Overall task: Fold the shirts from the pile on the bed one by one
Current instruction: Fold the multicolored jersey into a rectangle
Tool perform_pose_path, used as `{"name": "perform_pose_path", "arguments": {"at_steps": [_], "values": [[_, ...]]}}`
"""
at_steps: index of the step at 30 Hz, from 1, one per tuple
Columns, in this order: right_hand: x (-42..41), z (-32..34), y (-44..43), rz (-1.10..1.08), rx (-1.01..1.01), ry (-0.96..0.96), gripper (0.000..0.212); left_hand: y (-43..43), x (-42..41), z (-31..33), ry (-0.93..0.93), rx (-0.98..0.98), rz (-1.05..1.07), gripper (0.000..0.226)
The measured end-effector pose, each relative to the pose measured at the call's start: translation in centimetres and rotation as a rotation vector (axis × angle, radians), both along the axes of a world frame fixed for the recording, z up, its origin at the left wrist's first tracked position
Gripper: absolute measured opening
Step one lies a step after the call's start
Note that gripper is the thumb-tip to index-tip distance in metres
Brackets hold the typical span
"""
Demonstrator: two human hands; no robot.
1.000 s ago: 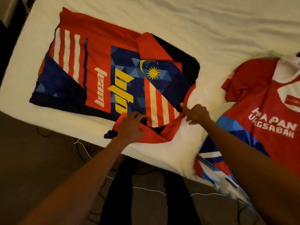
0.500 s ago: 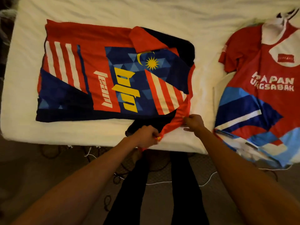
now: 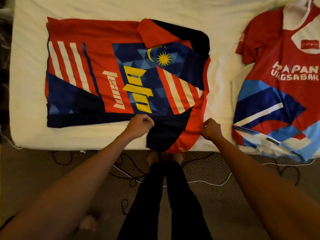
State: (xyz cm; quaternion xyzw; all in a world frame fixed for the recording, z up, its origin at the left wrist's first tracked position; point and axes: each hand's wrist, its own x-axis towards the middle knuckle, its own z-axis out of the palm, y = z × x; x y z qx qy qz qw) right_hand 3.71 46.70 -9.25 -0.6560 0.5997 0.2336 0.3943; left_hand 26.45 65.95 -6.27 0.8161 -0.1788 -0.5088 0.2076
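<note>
The red and navy jersey point(image 3: 97, 66) lies flat across the left half of the bed point(image 3: 121, 7), front up, its long side running along the near edge. Its near sleeve point(image 3: 174, 134) now lies opened out over that near edge, with its cuff end hanging just past the mattress. Half a second ago the same sleeve was bunched into a narrow fold between the two hands.

The left hand point(image 3: 141, 126) is curled into a loose fist, and its fingers pinch the navy side of the sleeve where it meets the jersey's body. The right hand point(image 3: 211, 129) is curled in the same way and pinches the red side of the sleeve, at the shoulder seam. The hands are now well apart with the sleeve stretched between them, whereas in the earlier picture they were close together. A second ago the right hand only pointed at the shoulder and held nothing.

The pile of shirts point(image 3: 280, 87) sits at the right end of the bed, a red shirt with white lettering on top, and it lies as it did before. The person's legs in dark trousers point(image 3: 164, 196) stand at the near edge, on a floor point(image 3: 52, 170) strewn with cables.
</note>
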Motion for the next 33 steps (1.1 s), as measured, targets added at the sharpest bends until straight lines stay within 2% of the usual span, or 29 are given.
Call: {"name": "perform_pose_path", "arguments": {"at_steps": [1,3,5,7,9,11,14,16,19,23,25,28,31,33], "values": [[0.3,0.4,-0.3,0.007,0.026,0.023,0.042,0.3,0.1,-0.1,-0.047,0.049,-0.029,0.01],[0.9,0.7,-0.8,-0.014,0.12,0.061,0.052,0.7,-0.9,-0.7,-0.081,0.165,-0.091,0.036],[1.4,0.6,-1.0,-0.086,0.236,0.067,0.049,0.8,-2.6,-1.3,-0.089,0.214,-0.112,0.06],[1.5,0.1,-0.8,-0.125,0.365,0.077,0.049,0.6,-4.5,-1.7,-0.112,0.219,-0.026,0.062],[1.0,-0.6,-0.3,-0.14,0.417,0.059,0.058,0.5,-5.9,-2.1,-0.143,0.228,0.057,0.05],[0.0,-1.3,0.5,-0.169,0.373,-0.006,0.061,0.9,-7.2,-2.6,-0.13,0.229,0.087,0.032],[-2.0,-1.4,1.5,-0.17,0.317,-0.092,0.06,2.5,-8.4,-3.3,-0.05,0.252,0.092,0.035],[-3.2,-1.4,2.0,-0.111,0.284,-0.11,0.06,3.9,-8.2,-3.9,0.021,0.279,0.108,0.027],[-3.7,-1.2,2.4,-0.037,0.224,-0.116,0.059,5.7,-7.0,-4.4,0.074,0.309,0.07,0.03],[-2.8,-0.9,2.0,0.173,0.135,0.04,0.049,6.1,-5.6,-4.1,0.065,0.436,-0.183,0.054],[-1.9,-0.5,1.6,0.248,0.092,0.163,0.055,5.6,-4.7,-3.5,0.078,0.452,-0.241,0.057],[0.5,0.7,1.0,0.206,-0.004,0.21,0.076,4.9,-2.7,-2.8,0.079,0.432,-0.176,0.044],[3.7,1.7,-0.2,0.224,-0.157,0.106,0.076,3.9,-0.2,-1.1,0.062,0.366,-0.134,0.038],[6.4,2.5,-1.0,0.246,-0.175,0.02,0.076,3.0,1.6,0.8,0.082,0.276,-0.032,0.03]]}}
